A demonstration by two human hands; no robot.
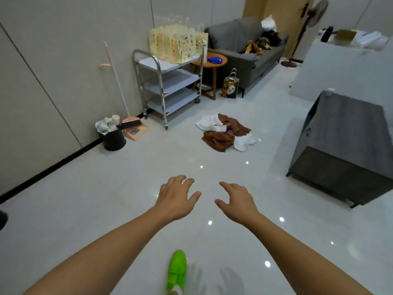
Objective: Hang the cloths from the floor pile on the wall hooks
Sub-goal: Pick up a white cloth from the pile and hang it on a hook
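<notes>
A pile of brown and white cloths [225, 133] lies on the glossy white floor, ahead of me near the middle of the room. My left hand [176, 196] and my right hand [236, 201] are stretched out in front of me, side by side, well short of the pile. Both hands have their fingers spread and loosely bent, and neither holds anything. A pink hook [104, 65] sticks out from the left wall above the broom. No other wall hooks are visible.
A steel three-shelf cart [170, 86] with paper bags stands by the left wall, beside a black bin [113, 138] and a broom with dustpan [133, 126]. A grey cabinet [348, 145] stands at right. Behind are a sofa [244, 47] and a round wooden table [212, 62]. My green shoe [177, 271] steps forward.
</notes>
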